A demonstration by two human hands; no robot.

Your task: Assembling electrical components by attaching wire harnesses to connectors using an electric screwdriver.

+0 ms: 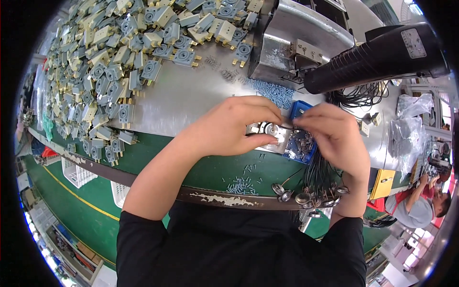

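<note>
- Head view, centre of the frame: the left hand [234,126] lies curled over a small flat metal part [267,136] with round openings, fingers and thumb closed on its left end, so its grip is clamped on that part; the part sits at the near edge of the steel bench [191,95], just above the green strip
- The right hand [332,136] is just right of it, fingertips pinched together over the part's right end and over a blue tray [300,143]; whether that grip holds a screw or only a thin dark wire I cannot tell
- The relation that counts: the metal part lies between the two hands, its long axis running left to right across the frame; the left hand covers more of it and is the nearer; the right hand comes at it from the right and slightly above
- Counts: two hands, one metal part in hand, one blue tray of small fittings; a bunch of black wires with ring ends [311,193] hangs below the right wrist, roughly eight to ten rings, too tangled to count surely
- Upper left: a heap of grey and cream switch bodies [119,52], far too many to count
- Upper right: one black powered screwdriver [382,52] hanging over the bench; loose pale screws [275,92] under it and more on the green strip [244,184]
- Lower right edge: another person in a grey top [420,208], apart from these hands
</note>
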